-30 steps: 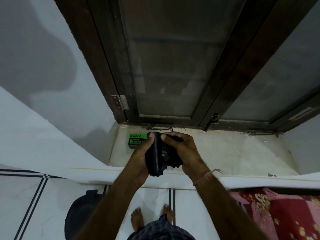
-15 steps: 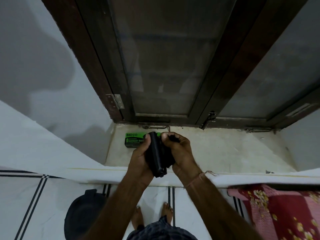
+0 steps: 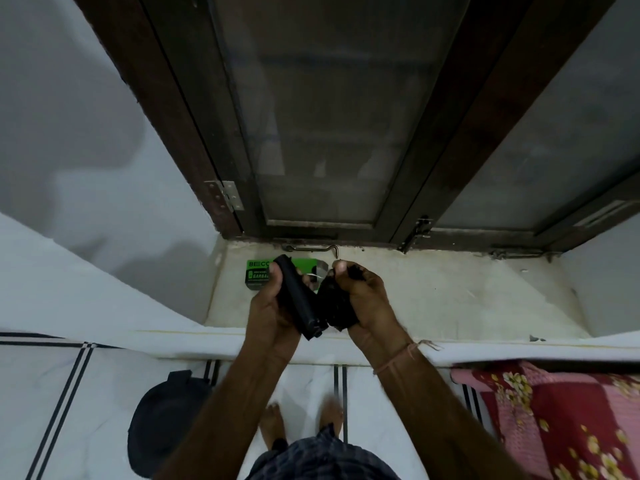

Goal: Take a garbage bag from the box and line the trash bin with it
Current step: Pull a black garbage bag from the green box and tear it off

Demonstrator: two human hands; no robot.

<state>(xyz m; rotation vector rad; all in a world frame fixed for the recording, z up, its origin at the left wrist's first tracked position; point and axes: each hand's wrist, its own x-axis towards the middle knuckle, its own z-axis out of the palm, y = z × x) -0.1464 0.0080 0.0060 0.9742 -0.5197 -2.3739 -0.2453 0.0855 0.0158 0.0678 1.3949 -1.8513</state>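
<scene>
A: Since half a second ago the hands have drawn apart; the roll (image 3: pixel 298 299) and the loose bag (image 3: pixel 337 306), bunched together before, now show a gap at the top.

B: Who holds what?

A: The left hand (image 3: pixel 273 310) is clenched round the roll: thumb on its near-left side up by the top end, fingers wrapped behind, the lower end poking out past the palm toward the sill (image 3: pixel 450 299) edge. The right hand (image 3: pixel 367 299) grips the bag, crumpled, pinched between thumb and fingers with most of it bulging out on the left of the palm, touching the roll low down.

B: And the box (image 3: pixel 258 275)?

A: It lies on the sill just behind the left hand, partly hidden by the roll's top end, its right flap open.

B: The bin (image 3: pixel 162 424)?

A: On the floor, well below and to the left of the left forearm, dark; whether anything lines it cannot be told.
</scene>
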